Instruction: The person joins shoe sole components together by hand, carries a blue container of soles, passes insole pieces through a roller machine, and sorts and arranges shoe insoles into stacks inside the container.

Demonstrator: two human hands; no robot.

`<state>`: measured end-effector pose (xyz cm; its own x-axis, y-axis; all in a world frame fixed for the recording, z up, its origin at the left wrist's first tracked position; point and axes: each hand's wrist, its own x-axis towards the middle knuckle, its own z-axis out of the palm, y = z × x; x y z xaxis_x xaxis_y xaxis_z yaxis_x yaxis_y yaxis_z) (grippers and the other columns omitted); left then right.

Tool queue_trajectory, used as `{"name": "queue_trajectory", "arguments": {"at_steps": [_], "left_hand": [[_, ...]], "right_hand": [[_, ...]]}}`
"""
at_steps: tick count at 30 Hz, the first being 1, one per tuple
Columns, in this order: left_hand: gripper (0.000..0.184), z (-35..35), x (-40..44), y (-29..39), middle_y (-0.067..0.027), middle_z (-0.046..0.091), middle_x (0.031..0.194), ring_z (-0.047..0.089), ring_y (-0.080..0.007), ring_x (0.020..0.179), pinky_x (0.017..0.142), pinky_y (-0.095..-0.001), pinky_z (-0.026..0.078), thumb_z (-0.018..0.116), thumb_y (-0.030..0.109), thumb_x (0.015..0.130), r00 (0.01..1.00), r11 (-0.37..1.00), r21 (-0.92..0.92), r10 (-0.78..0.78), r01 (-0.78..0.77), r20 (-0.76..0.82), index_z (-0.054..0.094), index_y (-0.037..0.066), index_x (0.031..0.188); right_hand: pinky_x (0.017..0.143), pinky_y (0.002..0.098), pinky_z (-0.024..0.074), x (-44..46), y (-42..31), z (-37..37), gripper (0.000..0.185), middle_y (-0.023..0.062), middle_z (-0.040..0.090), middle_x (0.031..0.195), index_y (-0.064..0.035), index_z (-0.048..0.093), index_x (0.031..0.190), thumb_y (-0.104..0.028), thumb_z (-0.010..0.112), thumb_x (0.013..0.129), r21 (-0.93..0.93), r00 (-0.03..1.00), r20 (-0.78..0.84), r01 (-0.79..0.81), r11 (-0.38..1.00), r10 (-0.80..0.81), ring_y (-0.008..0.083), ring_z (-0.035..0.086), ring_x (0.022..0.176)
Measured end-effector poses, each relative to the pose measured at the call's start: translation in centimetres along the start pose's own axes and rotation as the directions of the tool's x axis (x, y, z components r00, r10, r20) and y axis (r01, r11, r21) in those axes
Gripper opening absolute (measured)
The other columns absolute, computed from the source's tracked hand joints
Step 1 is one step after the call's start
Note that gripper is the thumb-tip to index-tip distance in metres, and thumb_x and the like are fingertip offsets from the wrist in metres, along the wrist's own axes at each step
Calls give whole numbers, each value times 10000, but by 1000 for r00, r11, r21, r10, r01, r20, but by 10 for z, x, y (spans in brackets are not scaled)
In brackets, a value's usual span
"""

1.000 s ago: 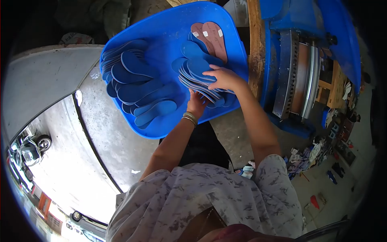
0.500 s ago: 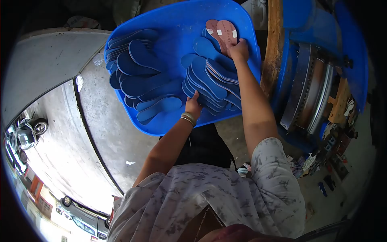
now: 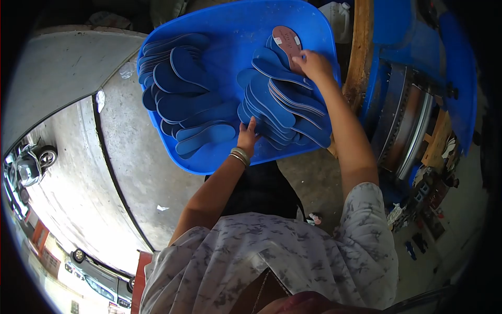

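Inside a large blue plastic tub lie shoe insoles with blue faces, fanned out in two groups. At the top of the right group lies a pinkish-brown insole with printing and two white stickers. My right hand is closed at the right edge of this insole, fingers bent and partly hidden. My left hand, with bangles on its wrist, grips the lower left edge of the right stack of blue insoles, thumb up and the other fingers partly hidden. The left group of blue insoles lies untouched.
A blue machine with a metal roller stands to the right, beside a wooden edge. A whitish jug sits behind the tub. A grey panel is at left; a motorcycle and a car stand further off.
The two pinkish-brown insoles, fanned apart before, now show as one outline. My right hand has shifted slightly right and down. My left hand stays at the blue stack.
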<state>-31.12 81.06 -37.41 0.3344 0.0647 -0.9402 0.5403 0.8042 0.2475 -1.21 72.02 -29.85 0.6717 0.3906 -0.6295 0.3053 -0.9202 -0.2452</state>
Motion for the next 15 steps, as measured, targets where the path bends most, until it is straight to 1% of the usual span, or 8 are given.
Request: {"name": "queue_trajectory", "arguments": {"at_steps": [2,6,7,10,11,13,14,15], "left_hand": [[840,-3,-10,0,-184,341,1461,373,-356,1330,1054,-472,367,601,416,932,998,998,2,59,-59,10,121,12,1490],[914,-12,-13,-2,-186,296,1495,341,-344,1356,1085,-463,335,604,422,928,992,991,50,120,-121,34,33,7,1509],[914,-13,-14,-2,-186,296,1495,341,-344,1356,1085,-463,335,604,422,928,993,992,47,118,-119,28,33,7,1509],[859,-14,-20,-3,-190,295,1496,353,-317,1353,1104,-428,316,602,375,942,981,966,173,196,-191,-9,75,-4,1505],[859,-12,-22,-4,-190,295,1496,353,-317,1353,1104,-428,316,602,375,942,982,968,172,190,-186,-11,75,-4,1505],[797,-13,-20,-6,-189,307,1490,374,-296,1340,1093,-399,333,594,328,953,951,920,255,309,-297,-10,118,2,1502],[766,-13,-17,-9,-188,313,1487,385,-286,1334,1087,-384,342,590,305,959,930,889,294,369,-352,-2,139,4,1501],[766,-13,-14,-12,-188,313,1487,385,-286,1334,1087,-384,342,590,305,959,929,889,291,369,-354,0,139,4,1501]], "right_hand": [[876,428,513,42,22,19,488,197,637,1161,-46,595,1187,-359,680,823,52,946,-277,-162,985,170,367,632,1032],[909,418,502,79,26,54,621,203,627,1195,-59,523,1296,-342,730,784,110,906,-311,-265,958,287,360,613,1095],[909,418,502,80,24,57,621,203,627,1195,-59,523,1296,-342,730,784,109,909,-306,-263,959,284,360,613,1095],[922,425,495,75,21,65,675,206,610,1229,-64,506,1315,-301,776,744,244,847,-365,-315,917,388,357,600,1119],[922,425,495,72,23,64,675,206,610,1229,-64,506,1315,-301,776,744,241,848,-360,-318,917,389,357,600,1119],[934,419,492,82,38,64,684,198,602,1247,-70,494,1328,-280,779,743,245,974,-105,-172,954,203,359,595,1127],[940,417,491,86,44,64,689,194,598,1256,-73,487,1334,-270,781,743,261,995,23,-99,960,96,359,592,1132],[940,417,491,90,48,67,689,194,598,1256,-73,487,1334,-270,781,743,257,995,21,-99,961,97,359,592,1132]]}}
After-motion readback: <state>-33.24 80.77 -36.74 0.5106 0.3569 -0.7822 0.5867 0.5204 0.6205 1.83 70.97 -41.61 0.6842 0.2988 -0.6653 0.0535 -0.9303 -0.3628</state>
